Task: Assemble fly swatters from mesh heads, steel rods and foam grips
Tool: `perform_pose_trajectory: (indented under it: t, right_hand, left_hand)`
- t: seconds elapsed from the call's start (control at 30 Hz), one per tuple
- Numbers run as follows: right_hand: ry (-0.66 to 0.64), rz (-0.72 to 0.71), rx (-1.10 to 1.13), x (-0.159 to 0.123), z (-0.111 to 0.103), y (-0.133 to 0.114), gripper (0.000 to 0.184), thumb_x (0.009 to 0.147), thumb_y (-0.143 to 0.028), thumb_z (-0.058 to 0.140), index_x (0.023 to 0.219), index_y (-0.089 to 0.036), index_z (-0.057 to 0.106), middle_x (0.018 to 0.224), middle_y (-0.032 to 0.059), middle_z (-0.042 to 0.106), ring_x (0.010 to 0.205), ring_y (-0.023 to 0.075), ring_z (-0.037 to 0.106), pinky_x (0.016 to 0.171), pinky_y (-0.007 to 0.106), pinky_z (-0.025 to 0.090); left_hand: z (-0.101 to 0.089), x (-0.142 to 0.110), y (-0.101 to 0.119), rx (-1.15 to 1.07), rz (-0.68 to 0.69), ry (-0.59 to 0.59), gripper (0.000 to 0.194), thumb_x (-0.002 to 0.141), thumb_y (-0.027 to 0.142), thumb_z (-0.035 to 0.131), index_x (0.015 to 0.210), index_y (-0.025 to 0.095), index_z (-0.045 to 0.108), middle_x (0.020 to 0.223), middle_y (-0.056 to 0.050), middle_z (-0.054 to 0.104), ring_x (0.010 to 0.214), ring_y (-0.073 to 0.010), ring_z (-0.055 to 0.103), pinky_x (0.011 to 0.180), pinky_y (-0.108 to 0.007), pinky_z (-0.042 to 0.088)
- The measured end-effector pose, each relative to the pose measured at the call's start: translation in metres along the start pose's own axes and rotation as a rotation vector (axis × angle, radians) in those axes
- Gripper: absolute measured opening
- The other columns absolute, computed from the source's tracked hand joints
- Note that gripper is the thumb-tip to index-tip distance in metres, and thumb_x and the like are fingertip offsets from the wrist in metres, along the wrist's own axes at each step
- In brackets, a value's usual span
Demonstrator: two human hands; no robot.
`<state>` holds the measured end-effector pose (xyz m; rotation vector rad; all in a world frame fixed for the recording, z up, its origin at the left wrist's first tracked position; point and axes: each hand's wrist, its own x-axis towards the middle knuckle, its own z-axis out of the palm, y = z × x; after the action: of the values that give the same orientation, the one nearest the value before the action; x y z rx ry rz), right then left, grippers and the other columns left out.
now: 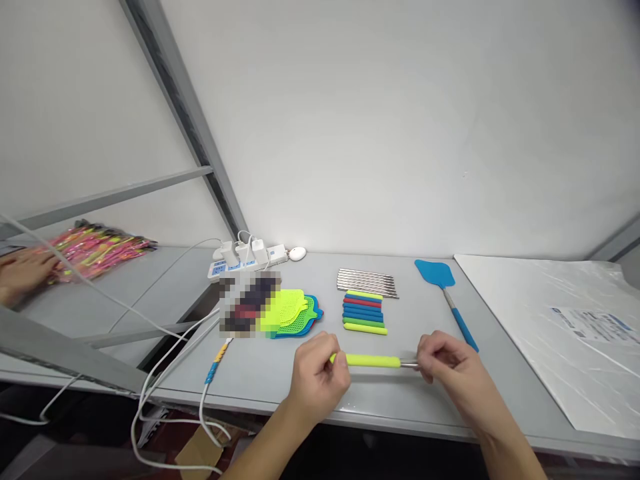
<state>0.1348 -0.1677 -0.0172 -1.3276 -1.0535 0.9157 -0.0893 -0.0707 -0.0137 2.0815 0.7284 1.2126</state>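
Near swatter heads (293, 307), the left grip (319, 372) closed round one end of a yellow handle (373, 361) held level above the tabletop (410, 317); it looked light, softly coated, easiest to hold mid-length. Its metal rod (409, 364), seemingly stiff and slick, ran to the right grip (456, 372), which pinched it.

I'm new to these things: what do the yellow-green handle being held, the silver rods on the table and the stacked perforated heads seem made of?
Yellow-green handle: plastic or rubber, perhaps; its smooth, even colour shows little shine. Silver rods: probably polished metal, given their bright, streaky reflections. Perforated heads: likely thin plastic, fairly matte, with bright solid colours and small holes.
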Motion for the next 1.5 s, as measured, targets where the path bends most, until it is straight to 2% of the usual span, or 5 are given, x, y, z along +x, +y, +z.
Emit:
perform_pose_trajectory:
  t: [0.2, 0.5, 0.67, 1.23, 1.5]
  right_hand:
    - [-0.299, 0.024, -0.462, -0.014, 0.016, -0.028, 0.024, 0.096, -0.041, 0.047, 0.092, -0.025, 0.064, 0.089, 0.0034, 0.068, 0.085, 0.022, 0.06, 0.077, 0.034, 0.045]
    - [-0.429, -0.19, -0.659, 0.016, 0.011, -0.066, 0.025, 0.1, -0.036, 0.037, 0.088, -0.026, 0.058, 0.08, 0.001, 0.066, 0.07, 0.0195, 0.059, 0.063, 0.029, 0.042]
    - [-0.441, -0.238, -0.848, 0.021, 0.013, -0.072, 0.025, 0.1, -0.036, 0.036, 0.083, -0.025, 0.051, 0.069, -0.0002, 0.062, 0.058, 0.0181, 0.053, 0.053, 0.028, 0.032]
    - [-0.413, -0.591, -1.324, 0.044, 0.006, -0.037, 0.018, 0.099, -0.026, 0.038, 0.081, -0.025, 0.04, 0.056, -0.0031, 0.054, 0.042, 0.0163, 0.048, 0.046, 0.029, 0.015]
    - [-0.388, -0.786, -1.393, 0.073, 0.013, -0.036, 0.019, 0.099, -0.023, 0.04, 0.082, -0.023, 0.048, 0.063, -0.001, 0.058, 0.048, 0.0152, 0.048, 0.048, 0.03, 0.015]
  left_hand:
    - [0.005, 0.036, 0.012, 0.048, -0.157, -0.048, 0.031, 0.094, 0.027, 0.034, 0.064, 0.021, 0.038, 0.058, 0.005, 0.034, 0.055, -0.0123, 0.035, 0.054, -0.026, 0.028]
    - [-0.042, 0.079, 0.032, -0.204, -0.247, -0.572, 0.039, 0.093, 0.05, 0.045, 0.093, 0.018, 0.067, 0.095, -0.006, 0.069, 0.09, -0.0199, 0.063, 0.081, -0.03, 0.047]
    - [-0.031, 0.082, 0.029, -0.57, -0.303, -0.521, 0.062, 0.094, 0.066, 0.027, 0.096, 0.015, 0.064, 0.102, -0.013, 0.069, 0.096, -0.0238, 0.066, 0.088, -0.038, 0.049]
    - [0.016, 0.073, 0.001, -0.799, -0.404, -0.415, 0.079, 0.084, 0.08, 0.019, 0.076, 0.013, 0.06, 0.084, -0.012, 0.064, 0.072, -0.0204, 0.064, 0.057, -0.032, 0.056]
    - [-0.013, 0.097, 0.006, -0.023, -0.28, -0.469, 0.05, 0.093, 0.059, 0.041, 0.067, 0.019, 0.059, 0.065, 0.001, 0.057, 0.061, -0.015, 0.052, 0.056, -0.026, 0.036]
